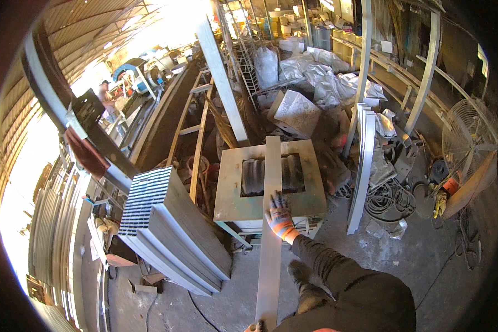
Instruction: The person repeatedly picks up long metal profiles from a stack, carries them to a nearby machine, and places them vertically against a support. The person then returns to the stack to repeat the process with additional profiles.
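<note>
Beyond the right hand (280, 214) lie a white printed sheet (297, 112) and silver bags (321, 74); the hand, gloved orange, fingers spread, presses flat on the metal strip (271, 221) across the frame (227, 188).

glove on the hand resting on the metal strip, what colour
Orange with grey fingers, on the right hand; head view.
</note>
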Demonstrator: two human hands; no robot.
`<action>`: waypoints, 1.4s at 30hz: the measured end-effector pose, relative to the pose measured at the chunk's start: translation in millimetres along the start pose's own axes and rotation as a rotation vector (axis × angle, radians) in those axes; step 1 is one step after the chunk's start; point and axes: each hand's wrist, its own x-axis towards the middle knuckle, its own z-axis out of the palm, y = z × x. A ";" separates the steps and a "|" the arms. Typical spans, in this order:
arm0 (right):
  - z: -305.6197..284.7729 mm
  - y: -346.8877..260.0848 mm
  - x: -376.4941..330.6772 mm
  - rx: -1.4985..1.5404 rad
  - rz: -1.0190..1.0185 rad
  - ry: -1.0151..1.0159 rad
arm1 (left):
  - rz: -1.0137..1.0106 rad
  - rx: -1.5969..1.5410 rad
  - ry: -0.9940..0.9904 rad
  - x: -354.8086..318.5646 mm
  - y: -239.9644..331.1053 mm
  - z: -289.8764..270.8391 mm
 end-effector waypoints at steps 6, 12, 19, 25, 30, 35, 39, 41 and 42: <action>68.1 54.4 113.6 -0.070 -0.111 -0.413 | 0.187 0.045 -0.090 129.0 41.4 -15.3; 133.7 105.5 256.2 -0.212 0.058 -0.661 | 0.102 -0.166 0.118 278.3 131.8 -77.7; 142.7 120.5 273.4 -0.261 0.077 -0.572 | -0.012 -0.329 0.062 312.3 164.8 -95.3; 90.1 67.4 185.8 -0.210 0.062 -0.498 | 0.304 0.011 0.067 218.8 97.1 -73.9; 32.6 12.7 93.6 -0.182 0.046 -0.407 | 0.044 -0.250 -0.009 103.3 47.5 -63.2; -17.9 -53.7 -15.2 -0.127 0.017 -0.330 | 0.019 -0.402 0.042 -21.1 -21.1 -38.3; -56.6 -102.4 -92.9 -0.164 0.001 -0.339 | 0.177 -0.329 0.078 -110.1 -79.6 -11.3; -75.4 -124.5 -128.2 -0.131 0.002 -0.369 | 0.275 -0.244 0.093 -148.7 -103.2 0.9; -84.7 -133.7 -143.6 -0.089 0.015 -0.401 | 0.296 -0.204 0.088 -166.3 -111.4 4.9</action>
